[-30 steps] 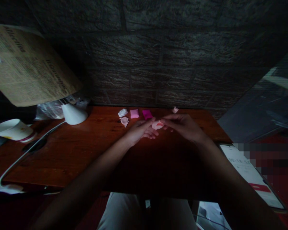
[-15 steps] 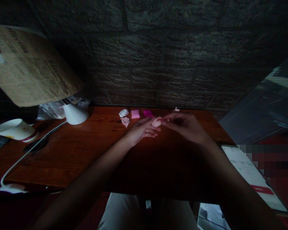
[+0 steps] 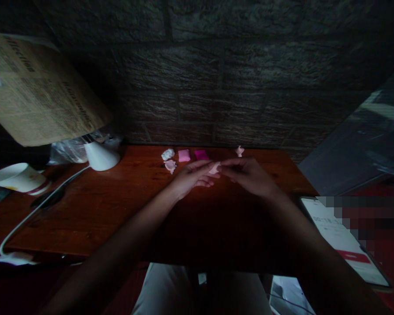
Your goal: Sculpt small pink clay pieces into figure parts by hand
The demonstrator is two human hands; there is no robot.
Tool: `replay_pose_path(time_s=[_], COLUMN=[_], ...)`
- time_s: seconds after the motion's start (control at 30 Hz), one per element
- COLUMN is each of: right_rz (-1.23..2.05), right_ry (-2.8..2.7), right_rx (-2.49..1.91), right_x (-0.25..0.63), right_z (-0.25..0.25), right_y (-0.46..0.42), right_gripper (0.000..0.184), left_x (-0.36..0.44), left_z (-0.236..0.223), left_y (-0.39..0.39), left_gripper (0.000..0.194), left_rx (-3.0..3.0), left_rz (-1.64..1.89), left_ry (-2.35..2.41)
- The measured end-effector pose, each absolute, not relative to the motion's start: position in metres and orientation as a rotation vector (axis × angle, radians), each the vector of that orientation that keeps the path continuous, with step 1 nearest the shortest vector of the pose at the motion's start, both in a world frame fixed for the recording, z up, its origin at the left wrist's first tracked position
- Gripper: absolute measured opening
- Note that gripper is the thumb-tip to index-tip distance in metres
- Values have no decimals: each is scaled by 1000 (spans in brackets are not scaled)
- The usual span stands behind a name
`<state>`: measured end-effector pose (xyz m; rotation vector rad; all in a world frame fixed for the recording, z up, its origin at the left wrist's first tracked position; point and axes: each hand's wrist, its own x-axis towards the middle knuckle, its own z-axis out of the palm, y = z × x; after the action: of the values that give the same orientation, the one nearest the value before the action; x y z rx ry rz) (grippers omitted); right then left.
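Above the table, a small pale-pink piece of modelling clay [image 3: 214, 168] is held between both hands. My left hand [image 3: 191, 179] grips it from the left between thumb and fingers, the lower fingers curled loosely beneath. From the right, the thumb and forefinger of my right hand [image 3: 251, 174] pinch its edge. Just behind lie a magenta block [image 3: 202, 155], a pink block [image 3: 184, 155], a crumpled white lump [image 3: 167, 154] and a ragged pale-pink lump [image 3: 170, 166]. A small pale-pink scrap [image 3: 239, 151] sits near the wall behind my right hand.
A lamp with a newsprint shade [image 3: 49, 92] and white base [image 3: 101, 156] stands at the left, its cable [image 3: 42, 199] crossing the table [image 3: 95, 210]. Beside it is a paper cup [image 3: 18, 178]. A tablet [image 3: 341, 240] showing a timer lies at the right.
The clay, which showed a red patch on its face a second ago, is now folded so that the red is out of sight. Both hands have stayed nearly in place.
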<state>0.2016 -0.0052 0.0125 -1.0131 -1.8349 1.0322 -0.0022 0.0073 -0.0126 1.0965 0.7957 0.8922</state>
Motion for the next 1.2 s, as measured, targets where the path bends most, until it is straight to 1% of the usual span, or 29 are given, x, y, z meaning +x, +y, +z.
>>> replay_pose_path(time_s=[0.17, 0.33, 0.53, 0.83, 1.0, 1.2], right_rz=[1168, 1151, 1149, 1206, 1203, 1228], right_ry=[-1791, -1844, -1774, -1772, -1755, -1716], right_rx=[-1029, -967, -1010, -973, -987, -1028], right_x=[206, 202, 198, 201, 205, 204], right_z=[12, 15, 8, 12, 7, 4], right_y=[-4, -6, -5, -5, -1, 1], right_gripper=[31, 28, 26, 30, 27, 25], left_x=[-2, -2, -2, -7, -7, -9], left_z=[-13, -13, -15, -12, -14, -17], left_y=[8, 6, 5, 8, 11, 11], left_gripper=[29, 34, 35, 44, 52, 51], left_rx=[1140, 1247, 1355, 1347, 1351, 1426], left_rz=[915, 994, 1062, 1030, 979, 1002], left_ry=[807, 880, 875, 867, 829, 820])
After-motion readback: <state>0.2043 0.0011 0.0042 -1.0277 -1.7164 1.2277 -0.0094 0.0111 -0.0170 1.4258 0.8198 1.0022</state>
